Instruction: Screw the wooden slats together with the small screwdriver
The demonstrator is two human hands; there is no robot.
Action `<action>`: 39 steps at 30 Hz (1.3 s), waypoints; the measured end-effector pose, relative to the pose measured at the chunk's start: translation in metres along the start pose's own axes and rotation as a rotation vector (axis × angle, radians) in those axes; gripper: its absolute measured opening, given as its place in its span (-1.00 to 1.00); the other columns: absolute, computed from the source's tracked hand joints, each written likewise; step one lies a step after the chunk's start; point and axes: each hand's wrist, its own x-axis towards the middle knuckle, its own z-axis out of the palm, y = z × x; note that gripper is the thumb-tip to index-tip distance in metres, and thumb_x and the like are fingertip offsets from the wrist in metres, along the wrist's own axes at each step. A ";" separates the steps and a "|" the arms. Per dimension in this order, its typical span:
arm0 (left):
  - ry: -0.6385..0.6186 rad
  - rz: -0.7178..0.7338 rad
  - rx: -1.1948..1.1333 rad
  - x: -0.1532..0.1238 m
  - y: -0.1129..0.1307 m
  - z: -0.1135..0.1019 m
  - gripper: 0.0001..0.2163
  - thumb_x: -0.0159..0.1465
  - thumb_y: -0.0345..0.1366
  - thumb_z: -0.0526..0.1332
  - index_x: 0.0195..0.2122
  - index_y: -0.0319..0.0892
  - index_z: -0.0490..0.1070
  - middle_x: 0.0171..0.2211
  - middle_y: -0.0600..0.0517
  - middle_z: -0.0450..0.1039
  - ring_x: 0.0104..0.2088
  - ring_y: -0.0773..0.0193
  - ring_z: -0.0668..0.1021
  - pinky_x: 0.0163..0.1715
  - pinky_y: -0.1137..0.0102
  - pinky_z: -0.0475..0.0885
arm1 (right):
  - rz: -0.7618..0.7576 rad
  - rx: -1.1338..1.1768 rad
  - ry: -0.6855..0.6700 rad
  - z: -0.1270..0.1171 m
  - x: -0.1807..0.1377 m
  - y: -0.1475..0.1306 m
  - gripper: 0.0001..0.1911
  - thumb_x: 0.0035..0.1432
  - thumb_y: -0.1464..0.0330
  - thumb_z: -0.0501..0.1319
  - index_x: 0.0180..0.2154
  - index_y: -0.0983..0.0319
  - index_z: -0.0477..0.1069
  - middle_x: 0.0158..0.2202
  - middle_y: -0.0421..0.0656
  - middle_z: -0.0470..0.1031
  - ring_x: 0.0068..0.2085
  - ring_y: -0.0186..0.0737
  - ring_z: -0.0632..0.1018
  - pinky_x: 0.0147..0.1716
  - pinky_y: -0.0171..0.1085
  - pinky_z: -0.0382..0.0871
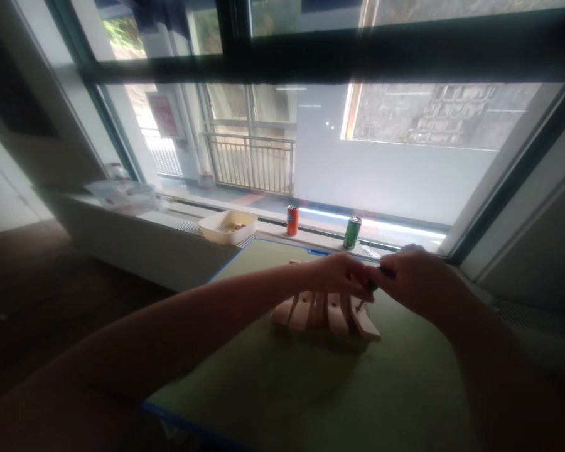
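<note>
Over the right end of a set of pale, curved wooden slats (pixel 338 319), both my hands come together. My right hand (pixel 412 276) is wrapped around the dark handle of what looks like a screwdriver (pixel 371 285). Its thin metal shaft slants down to the rightmost slat (pixel 367 328). The fingers of my left hand (pixel 341 274) close around the lower part of the same tool, just above the wood. Dark round holes show in some of the slats. My left forearm and hand hide the slats' far side, and the exact fingertip contact is blurred.
A green table (pixel 405 389) with a blue edge supports the slats. On the windowsill behind stand a cream plastic tub (pixel 226 235) with small bits inside, an orange can (pixel 292 221) and a green can (pixel 352 233). A clear plastic container (pixel 122 196) sits farther left.
</note>
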 end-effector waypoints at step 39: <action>-0.010 0.008 0.059 -0.007 -0.006 0.001 -0.78 0.16 -0.28 0.16 -0.20 -0.27 0.41 -0.32 0.00 0.45 -0.33 0.34 0.48 -0.31 0.40 0.36 | 0.004 0.125 -0.053 0.009 0.006 0.012 -0.57 0.09 0.05 0.04 -0.53 0.23 0.42 -0.65 -0.19 0.40 -0.64 -0.34 0.36 -0.63 -0.36 0.08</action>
